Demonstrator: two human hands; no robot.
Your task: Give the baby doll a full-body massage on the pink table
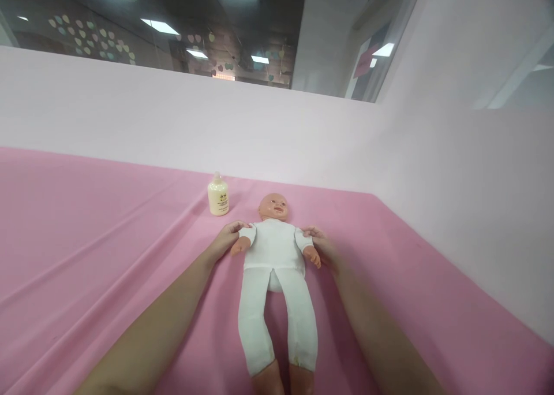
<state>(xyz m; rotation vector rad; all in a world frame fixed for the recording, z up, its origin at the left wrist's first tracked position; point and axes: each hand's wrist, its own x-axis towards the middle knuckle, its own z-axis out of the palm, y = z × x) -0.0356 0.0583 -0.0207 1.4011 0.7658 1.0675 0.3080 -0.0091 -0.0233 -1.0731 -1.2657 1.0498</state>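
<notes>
Dark print (222, 204), a small emblem (223, 197) above it, on the pale yellow bottle (213, 198) — too small to read

My forearms (158, 314) stretch forward, left hand (227, 238) and right hand (325, 248) turned inward, fingers (239, 226) curled, as best I see.

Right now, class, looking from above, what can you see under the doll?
Pink cloth shows around the doll and between its legs. Whatever lies directly beneath its back is covered by its body and cannot be seen.
</notes>
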